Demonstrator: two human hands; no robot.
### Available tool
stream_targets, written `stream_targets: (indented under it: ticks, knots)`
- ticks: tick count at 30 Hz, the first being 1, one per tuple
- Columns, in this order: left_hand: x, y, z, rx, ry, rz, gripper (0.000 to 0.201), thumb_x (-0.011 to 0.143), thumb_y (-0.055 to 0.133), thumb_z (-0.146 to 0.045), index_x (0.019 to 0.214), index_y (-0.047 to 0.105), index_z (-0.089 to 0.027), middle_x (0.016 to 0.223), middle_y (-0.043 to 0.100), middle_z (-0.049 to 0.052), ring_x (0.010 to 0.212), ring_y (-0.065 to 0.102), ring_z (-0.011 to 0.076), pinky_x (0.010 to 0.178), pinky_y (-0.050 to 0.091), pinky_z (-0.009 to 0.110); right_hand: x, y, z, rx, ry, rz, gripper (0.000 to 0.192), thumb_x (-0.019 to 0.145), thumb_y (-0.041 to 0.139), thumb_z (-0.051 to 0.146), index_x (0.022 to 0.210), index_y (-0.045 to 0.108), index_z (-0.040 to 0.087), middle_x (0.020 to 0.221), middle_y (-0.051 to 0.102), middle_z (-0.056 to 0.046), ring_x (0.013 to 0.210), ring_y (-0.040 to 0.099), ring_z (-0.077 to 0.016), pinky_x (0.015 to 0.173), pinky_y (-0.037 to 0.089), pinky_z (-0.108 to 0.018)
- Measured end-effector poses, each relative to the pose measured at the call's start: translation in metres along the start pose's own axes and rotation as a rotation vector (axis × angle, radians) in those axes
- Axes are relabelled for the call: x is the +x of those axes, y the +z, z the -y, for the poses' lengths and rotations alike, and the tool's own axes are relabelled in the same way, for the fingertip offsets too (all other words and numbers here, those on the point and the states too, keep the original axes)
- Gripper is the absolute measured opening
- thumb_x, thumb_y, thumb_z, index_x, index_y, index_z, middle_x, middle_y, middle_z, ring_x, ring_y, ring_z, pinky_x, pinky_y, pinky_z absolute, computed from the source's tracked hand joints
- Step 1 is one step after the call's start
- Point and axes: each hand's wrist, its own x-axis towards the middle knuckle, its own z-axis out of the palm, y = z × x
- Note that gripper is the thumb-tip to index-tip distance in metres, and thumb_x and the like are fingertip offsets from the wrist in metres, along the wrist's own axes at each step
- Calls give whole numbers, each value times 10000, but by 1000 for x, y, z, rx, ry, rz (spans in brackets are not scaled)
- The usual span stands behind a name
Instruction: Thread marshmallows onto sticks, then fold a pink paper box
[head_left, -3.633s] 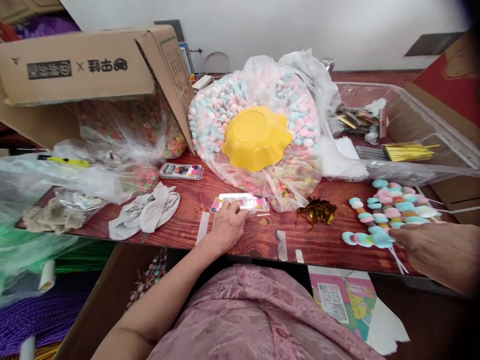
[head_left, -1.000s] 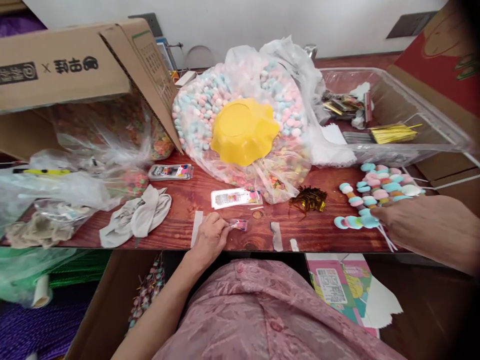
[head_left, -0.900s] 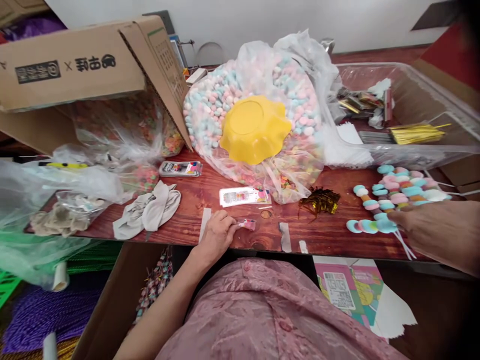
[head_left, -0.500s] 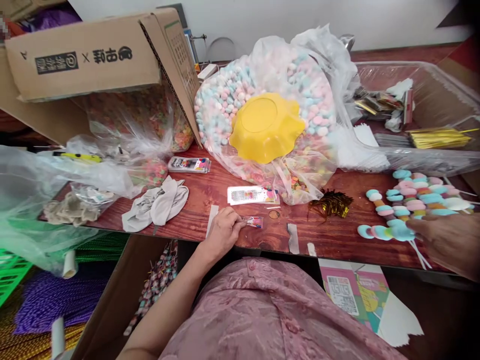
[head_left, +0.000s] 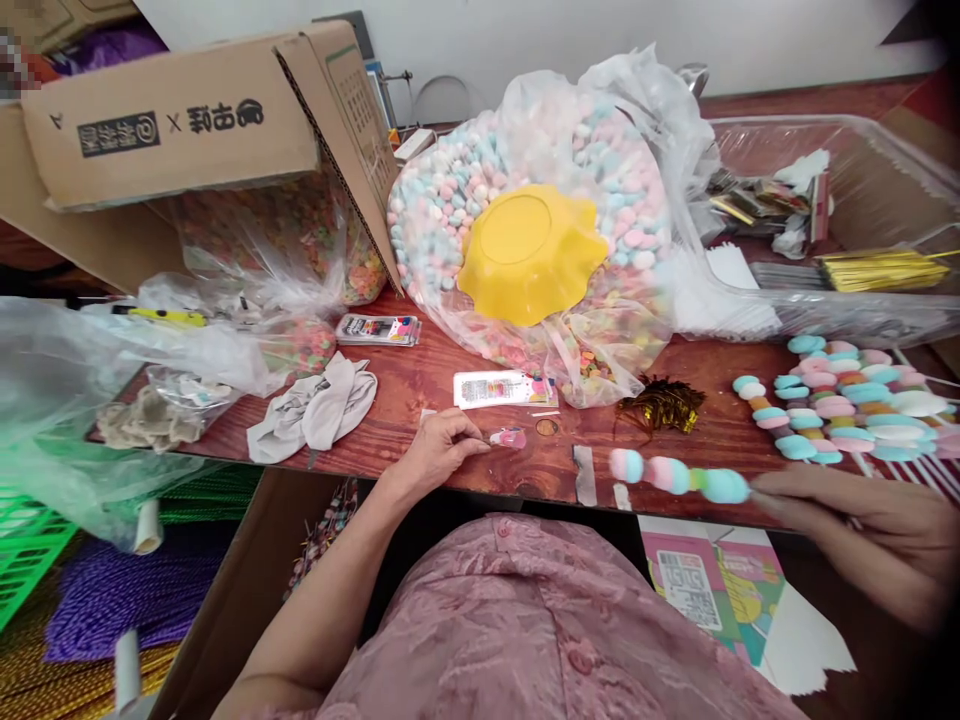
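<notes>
At the table's front edge, my left hand (head_left: 442, 447) pinches the end of a small clear plastic sleeve (head_left: 510, 438) with pink print. My right hand (head_left: 862, 520), slightly blurred, grips the stick end of a marshmallow skewer (head_left: 686, 478). Its pink and blue marshmallows, with a green piece among them, point left over the table edge. Behind that hand lie several more marshmallow skewers (head_left: 832, 405). A stack of white printed sleeves (head_left: 499, 389) rests just beyond my left hand.
An upturned yellow bowl (head_left: 525, 255) sits on a bag of marshmallows (head_left: 439, 185). An open cardboard box (head_left: 202, 130) stands at the left, a clear plastic tray (head_left: 847, 310) at the back right. Gold twist ties (head_left: 664, 403), a grey cloth (head_left: 315, 410) and tape scraps (head_left: 585, 475) lie nearby.
My right hand has lifted one skewer off the group and brought it left and toward me. My left hand has shifted slightly, still pinching the small sleeve.
</notes>
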Motion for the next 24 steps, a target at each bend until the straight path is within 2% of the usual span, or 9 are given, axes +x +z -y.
stream_targets:
  ticks: [2, 4, 6, 8, 11, 17, 24]
  knots:
    - [0, 2, 0, -3, -20, -13, 121, 752, 733, -145, 650, 667, -152, 673, 616, -12, 642, 543, 102, 640, 408, 229, 9, 30, 24, 167, -117, -59, 48, 849, 689, 281, 874, 730, 274, 783, 733, -32, 652, 691, -167, 590, 558, -266]
    - [0, 4, 1, -8, -35, -34, 152, 743, 745, -174, 635, 641, -149, 657, 601, -17, 624, 523, 99, 620, 398, 225, 17, 60, 43, 232, -170, -95, 86, 864, 650, 188, 878, 707, 250, 778, 728, -12, 647, 685, -150, 583, 549, -243]
    - [-1, 6, 2, -17, -40, -50, 176, 734, 757, -201, 632, 624, -148, 649, 591, -21, 613, 510, 96, 606, 390, 222, 20, 83, 52, 246, -198, -119, 99, 864, 634, 147, 881, 687, 230, 737, 705, -5, 613, 658, -138, 549, 520, -238]
    - [-1, 6, 2, -31, -44, -52, 191, 729, 763, -220, 632, 615, -147, 644, 585, -24, 600, 501, 92, 592, 382, 219, 20, 97, 53, 198, -230, -125, 112, 863, 626, 124, 898, 671, 219, 723, 684, -4, 606, 633, -133, 554, 500, -246]
    - [0, 5, 2, -43, -56, -49, 193, 732, 761, -229, 635, 616, -147, 641, 585, -24, 593, 498, 91, 586, 377, 218, 16, 102, 44, 69, -318, -128, 150, 856, 614, 91, 941, 657, 207, 713, 652, -8, 608, 592, -129, 583, 476, -260]
    - [2, 5, 1, -55, -71, -30, 203, 735, 764, -255, 641, 620, -147, 651, 600, -14, 617, 512, 100, 606, 384, 225, 10, 95, 40, -185, -515, -154, 224, 838, 597, 46, 998, 640, 195, 743, 661, -21, 631, 568, -136, 623, 442, -283]
    - [3, 6, 3, -90, -90, -32, 193, 724, 762, -250, 639, 624, -145, 646, 592, -16, 608, 500, 95, 592, 377, 218, 4, 86, 43, -138, -463, -219, 261, 840, 604, 51, 1050, 631, 203, 776, 670, -30, 647, 575, -142, 627, 461, -284]
